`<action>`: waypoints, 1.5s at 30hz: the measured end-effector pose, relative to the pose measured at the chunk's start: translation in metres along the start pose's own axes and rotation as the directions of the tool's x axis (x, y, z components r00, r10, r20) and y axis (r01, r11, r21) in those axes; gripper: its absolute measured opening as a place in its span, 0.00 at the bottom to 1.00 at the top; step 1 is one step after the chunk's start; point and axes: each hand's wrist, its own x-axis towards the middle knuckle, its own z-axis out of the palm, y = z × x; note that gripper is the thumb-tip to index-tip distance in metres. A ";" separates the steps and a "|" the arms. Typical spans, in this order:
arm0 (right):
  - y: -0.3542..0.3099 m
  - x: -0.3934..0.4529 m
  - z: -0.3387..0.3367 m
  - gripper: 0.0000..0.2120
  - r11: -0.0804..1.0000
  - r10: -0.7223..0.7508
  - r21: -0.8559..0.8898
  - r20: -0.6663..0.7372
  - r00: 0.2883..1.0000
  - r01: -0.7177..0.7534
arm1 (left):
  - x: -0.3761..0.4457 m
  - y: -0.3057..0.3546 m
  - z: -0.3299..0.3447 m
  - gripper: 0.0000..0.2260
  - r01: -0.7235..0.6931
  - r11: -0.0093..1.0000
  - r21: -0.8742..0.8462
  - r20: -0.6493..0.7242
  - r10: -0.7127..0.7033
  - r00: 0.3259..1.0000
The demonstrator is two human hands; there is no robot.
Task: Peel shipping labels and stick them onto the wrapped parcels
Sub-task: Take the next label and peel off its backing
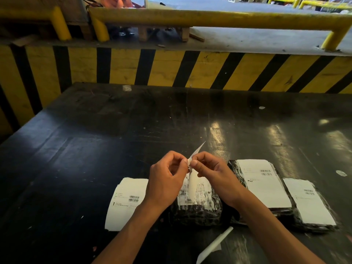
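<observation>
My left hand and my right hand pinch the top edge of a white shipping label, held edge-on above the table, its corner sticking up between my fingertips. Under it lies a black wrapped parcel with a label on top. To the right lie two more wrapped parcels, one and another, each bearing a white label. A loose sheet of labels lies flat on the table to the left of my left wrist.
The dark scuffed table stretches out in front. A curled strip of white backing paper lies near the front edge. Behind the table stands a yellow-and-black striped wall topped by a yellow rail.
</observation>
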 end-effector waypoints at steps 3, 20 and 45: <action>0.008 0.000 0.000 0.05 0.998 0.068 0.013 -0.066 0.995 -0.068 | 0.005 -0.003 0.000 0.03 0.224 0.965 -0.139 -0.032 -0.231 0.973; 0.029 0.011 -0.032 0.07 0.992 0.059 -0.044 -0.675 0.735 -0.120 | 0.050 -0.055 -0.046 0.05 0.443 0.585 -0.679 -0.164 -0.710 0.685; 0.059 -0.050 -0.006 0.11 0.638 0.288 -0.745 0.465 0.837 0.194 | 0.014 -0.018 -0.045 0.04 0.254 0.576 -0.777 -0.117 -0.528 0.841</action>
